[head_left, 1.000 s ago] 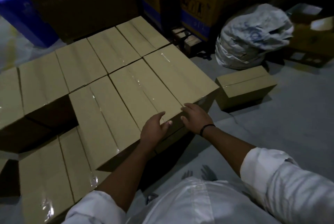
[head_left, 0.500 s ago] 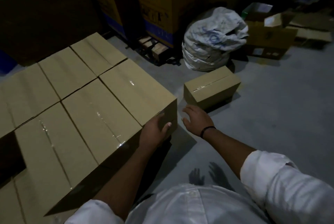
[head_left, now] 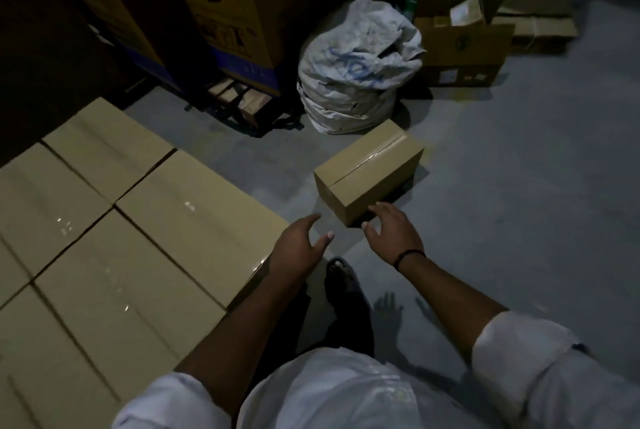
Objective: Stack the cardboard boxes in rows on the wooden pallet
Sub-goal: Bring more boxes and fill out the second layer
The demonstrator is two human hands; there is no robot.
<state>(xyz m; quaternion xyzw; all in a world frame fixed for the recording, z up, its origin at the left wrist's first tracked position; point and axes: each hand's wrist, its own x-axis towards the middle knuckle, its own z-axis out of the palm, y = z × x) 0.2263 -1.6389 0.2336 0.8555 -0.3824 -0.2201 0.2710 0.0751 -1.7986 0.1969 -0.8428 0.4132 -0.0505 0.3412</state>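
Left hand [head_left: 301, 241] and right hand [head_left: 391, 234] hovered by the box [head_left: 367, 168], fingers spread, empty. Pickup step was in hand. Next likely needed gripping its ends, lifting onto stack [head_left: 138, 238].

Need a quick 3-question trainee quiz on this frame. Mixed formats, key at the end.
1. Multiple choice: what sits just behind the lone brown cardboard box on the grey floor?
A) a blue barrel
B) a white crumpled sack
C) a wooden ladder
2. True or false: the left hand grips the lone box.
3. Short answer: which hand is nearer the lone box?

Key:
1. B.
2. False. The left hand is open and holds nothing.
3. The right hand, whose fingers reach the box's near corner.
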